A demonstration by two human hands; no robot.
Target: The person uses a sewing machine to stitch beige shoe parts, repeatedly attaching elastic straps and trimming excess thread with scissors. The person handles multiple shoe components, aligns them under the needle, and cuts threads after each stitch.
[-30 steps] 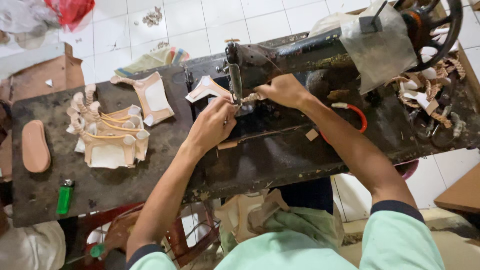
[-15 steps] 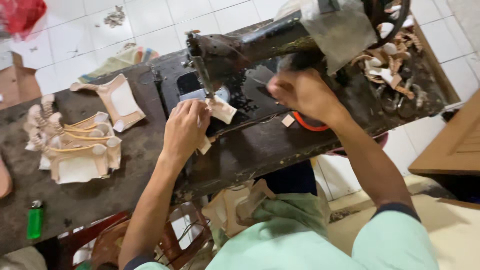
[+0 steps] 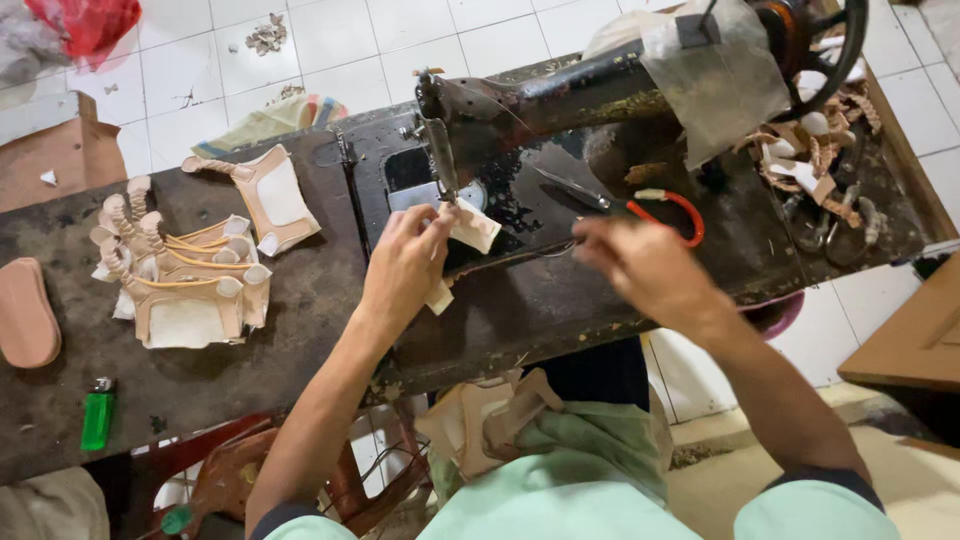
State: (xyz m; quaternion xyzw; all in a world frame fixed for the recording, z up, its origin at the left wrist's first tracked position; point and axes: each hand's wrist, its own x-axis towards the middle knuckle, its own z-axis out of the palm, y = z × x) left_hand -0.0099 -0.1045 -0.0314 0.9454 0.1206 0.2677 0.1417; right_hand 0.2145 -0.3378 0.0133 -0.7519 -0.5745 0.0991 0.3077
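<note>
Right hand (image 3: 645,265) has come off the machine head, now hovering over the bed near the red-handled scissors (image 3: 640,205).
Left hand (image 3: 405,262) is pinching the pale leather piece (image 3: 472,228) at the needle of the black sewing machine (image 3: 560,110); right fingers are curling together, holding nothing visible.

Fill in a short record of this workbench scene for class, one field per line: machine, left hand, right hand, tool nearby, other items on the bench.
Machine: old black metal sewing machine on a dark worn workbench
Left hand: left hand holds a small cream fabric piece under the needle
Right hand: right hand, blurred, beside the machine bed, grip unclear
Tool nearby: scissors with red handles, just beyond the right hand
Other items: stack of tan and cream cut pieces, green lighter, tan sole-shaped piece
</note>
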